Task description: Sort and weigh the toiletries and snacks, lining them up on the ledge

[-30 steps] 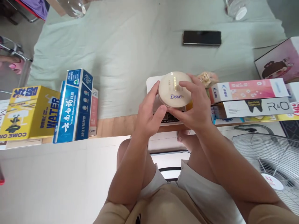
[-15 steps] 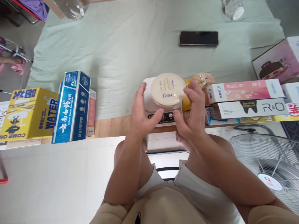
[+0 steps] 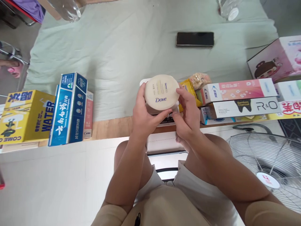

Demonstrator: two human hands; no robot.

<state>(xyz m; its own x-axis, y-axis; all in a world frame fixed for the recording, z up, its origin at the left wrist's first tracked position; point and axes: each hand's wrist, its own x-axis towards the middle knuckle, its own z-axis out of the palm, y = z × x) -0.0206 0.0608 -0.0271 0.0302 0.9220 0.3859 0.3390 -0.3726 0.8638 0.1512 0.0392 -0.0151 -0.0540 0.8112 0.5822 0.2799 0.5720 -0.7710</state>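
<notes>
A round cream Dove jar (image 3: 161,92) is between my two hands over a small kitchen scale (image 3: 142,82). My left hand (image 3: 146,114) curls around the jar's left side, its thumb along the near edge. On the other side, my right hand (image 3: 187,114) touches the right rim with its fingertips, its thumb close to the left thumb. The jar covers most of the scale's white platform. Part of the dark control strip shows below the thumbs. Whether the jar's base still touches the platform, I cannot tell.
Right of my hands lie a yellow packet (image 3: 188,89), a clear snack bag (image 3: 199,80) and stacked toothpaste boxes (image 3: 242,91). To the left stand a blue toothpaste box (image 3: 63,110) and a yellow box (image 3: 28,116). A phone (image 3: 195,39) lies farther back. A fan (image 3: 265,166) stands lower right.
My hands have closed in from beside the jar and now hold it. The jar has shifted slightly left relative to the scale. The whole view has also slid a little.
</notes>
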